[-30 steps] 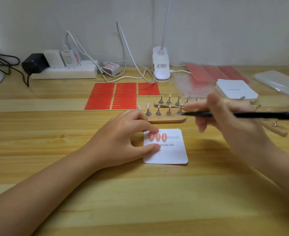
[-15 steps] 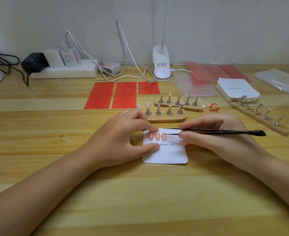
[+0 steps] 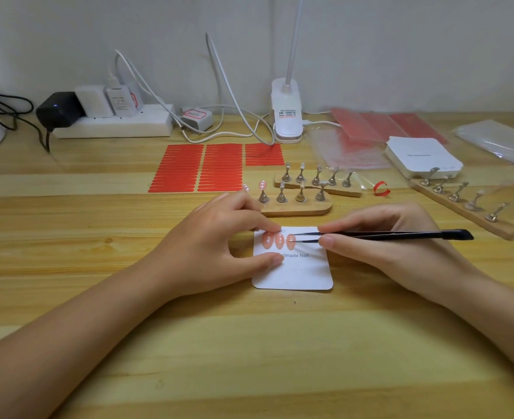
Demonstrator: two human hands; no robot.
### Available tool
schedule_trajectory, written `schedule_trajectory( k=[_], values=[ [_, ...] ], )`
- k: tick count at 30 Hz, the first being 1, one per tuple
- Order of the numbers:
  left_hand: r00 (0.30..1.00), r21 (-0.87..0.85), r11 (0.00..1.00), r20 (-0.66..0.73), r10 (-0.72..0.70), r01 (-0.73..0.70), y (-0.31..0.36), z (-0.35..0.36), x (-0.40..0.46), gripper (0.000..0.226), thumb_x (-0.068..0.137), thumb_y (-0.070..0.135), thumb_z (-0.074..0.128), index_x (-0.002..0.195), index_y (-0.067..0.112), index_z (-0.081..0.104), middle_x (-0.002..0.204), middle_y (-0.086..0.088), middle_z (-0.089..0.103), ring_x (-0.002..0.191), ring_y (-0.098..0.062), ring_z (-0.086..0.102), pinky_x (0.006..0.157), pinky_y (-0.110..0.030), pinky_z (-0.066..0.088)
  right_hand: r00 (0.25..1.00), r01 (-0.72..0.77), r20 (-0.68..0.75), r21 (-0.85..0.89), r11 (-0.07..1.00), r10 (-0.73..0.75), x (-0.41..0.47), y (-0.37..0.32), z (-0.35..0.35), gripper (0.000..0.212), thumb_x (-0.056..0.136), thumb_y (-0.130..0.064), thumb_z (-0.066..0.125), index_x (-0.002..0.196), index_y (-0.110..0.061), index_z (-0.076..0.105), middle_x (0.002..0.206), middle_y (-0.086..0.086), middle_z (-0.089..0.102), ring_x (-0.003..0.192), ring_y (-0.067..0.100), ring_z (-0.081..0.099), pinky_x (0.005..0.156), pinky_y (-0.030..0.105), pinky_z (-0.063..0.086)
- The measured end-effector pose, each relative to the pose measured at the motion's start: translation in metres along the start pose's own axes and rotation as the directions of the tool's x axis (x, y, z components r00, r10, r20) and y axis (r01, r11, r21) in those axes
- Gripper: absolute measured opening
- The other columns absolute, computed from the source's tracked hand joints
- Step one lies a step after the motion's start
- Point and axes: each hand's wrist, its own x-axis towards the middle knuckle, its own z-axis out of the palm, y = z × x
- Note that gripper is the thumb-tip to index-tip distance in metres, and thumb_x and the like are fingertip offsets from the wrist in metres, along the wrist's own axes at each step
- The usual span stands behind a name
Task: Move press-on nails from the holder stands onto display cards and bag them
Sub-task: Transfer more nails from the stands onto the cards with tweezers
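A white display card (image 3: 301,273) lies on the wooden table with three pink press-on nails (image 3: 279,241) in a row near its top edge. My left hand (image 3: 219,240) pins the card down, forefinger at the top edge and thumb on the left side. My right hand (image 3: 382,237) pinches black tweezers (image 3: 394,235), whose tips touch the rightmost nail on the card. Just behind the card stands a wooden holder stand (image 3: 295,207) with metal pegs; one peg at its left end carries a pink nail (image 3: 262,186).
Two more wooden holder stands (image 3: 316,182) (image 3: 461,201) lie behind and to the right. Red adhesive strips (image 3: 201,167) lie at the back centre. A stack of cards (image 3: 422,157), clear bags (image 3: 497,140), a lamp base (image 3: 286,116) and a power strip (image 3: 113,122) line the back.
My right hand came down from above the stands to the card, and the tweezer tips moved left onto the rightmost nail. My left hand stayed on the card.
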Motion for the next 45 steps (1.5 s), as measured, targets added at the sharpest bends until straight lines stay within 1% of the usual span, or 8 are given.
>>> schedule_trajectory(
  k=[5,10,17,27,36,39,41,45],
  values=[
    [1.0,0.006,1.0,0.001,-0.008,0.008,0.0001,-0.0001,0.0001,0.045,0.071,0.058,0.057,0.106,0.03,0.067,0.096,0.018,0.048,0.094,-0.001,0.046,0.085,-0.026,0.04,1.0,-0.012,-0.001,-0.03,0.999,0.012,0.0015,0.0026,-0.0006,0.01,0.07,-0.016,0.076,0.073,-0.025,0.076,0.073,-0.009,0.073,0.065,-0.005,0.063,0.059,0.004,0.043],
    [1.0,0.003,1.0,-0.007,-0.009,0.009,0.0013,0.0001,0.0003,0.039,0.072,0.049,0.063,0.105,0.029,0.068,0.095,0.018,0.048,0.093,-0.001,0.046,0.084,-0.026,0.04,1.0,0.0,0.028,0.0,1.0,0.0,0.0007,0.0017,-0.0002,0.011,0.062,-0.029,0.072,0.072,-0.025,0.076,0.072,-0.005,0.073,0.064,-0.002,0.063,0.058,0.006,0.044],
    [1.0,0.001,1.0,0.0,-0.022,0.022,0.0022,-0.0003,0.0002,0.038,0.072,0.047,0.063,0.105,0.029,0.068,0.096,0.018,0.048,0.095,-0.003,0.046,0.085,-0.027,0.039,0.999,-0.011,0.042,0.001,1.0,0.011,0.0015,0.0014,-0.0002,0.009,0.065,-0.023,0.073,0.073,-0.023,0.076,0.071,-0.004,0.073,0.061,-0.002,0.061,0.056,0.006,0.043],
    [1.0,-0.004,1.0,0.003,-0.016,0.016,0.0019,-0.0004,0.0004,0.038,0.072,0.046,0.064,0.106,0.028,0.068,0.095,0.017,0.048,0.093,-0.004,0.047,0.085,-0.028,0.04,1.0,0.004,0.027,-0.007,1.0,-0.004,-0.0002,0.0003,-0.002,0.024,0.057,-0.034,0.07,0.077,-0.023,0.076,0.077,-0.006,0.073,0.067,-0.002,0.063,0.061,0.006,0.044],
    [1.0,-0.009,1.0,0.008,-0.026,0.026,0.0023,-0.0006,0.0004,0.038,0.072,0.047,0.063,0.105,0.029,0.068,0.096,0.017,0.048,0.095,-0.004,0.047,0.086,-0.03,0.04,1.0,0.005,0.012,-0.009,1.0,-0.005,0.0005,0.0037,-0.0014,0.016,0.059,-0.033,0.071,0.072,-0.025,0.076,0.074,-0.004,0.073,0.064,-0.003,0.062,0.058,0.006,0.043],
    [1.0,-0.007,1.0,0.008,-0.029,0.029,0.0023,-0.0007,0.0003,0.038,0.072,0.048,0.063,0.105,0.029,0.068,0.095,0.018,0.048,0.094,-0.004,0.047,0.086,-0.03,0.041,1.0,0.008,0.027,0.0,1.0,-0.008,0.0007,0.0043,-0.0015,0.006,0.067,-0.02,0.075,0.071,-0.024,0.076,0.072,-0.005,0.073,0.062,-0.005,0.061,0.057,0.005,0.041],
    [1.0,-0.004,1.0,0.007,-0.027,0.027,0.0023,-0.0006,0.0005,0.039,0.072,0.048,0.063,0.105,0.029,0.068,0.096,0.018,0.048,0.094,-0.004,0.047,0.086,-0.03,0.041,0.999,0.018,0.03,-0.011,1.0,-0.018,0.0011,0.0048,-0.0018,0.014,0.071,-0.009,0.074,0.07,-0.023,0.075,0.071,-0.006,0.073,0.061,-0.006,0.061,0.056,0.004,0.041],
    [1.0,-0.005,1.0,0.007,-0.026,0.026,0.002,-0.0009,0.0006,0.039,0.072,0.048,0.063,0.105,0.029,0.068,0.096,0.019,0.048,0.094,-0.002,0.046,0.086,-0.028,0.04,0.999,0.016,0.036,-0.021,1.0,-0.015,0.0012,0.0042,-0.0016,0.015,0.073,-0.008,0.074,0.071,-0.023,0.075,0.071,-0.006,0.073,0.061,-0.006,0.061,0.056,0.004,0.04]
  ],
)
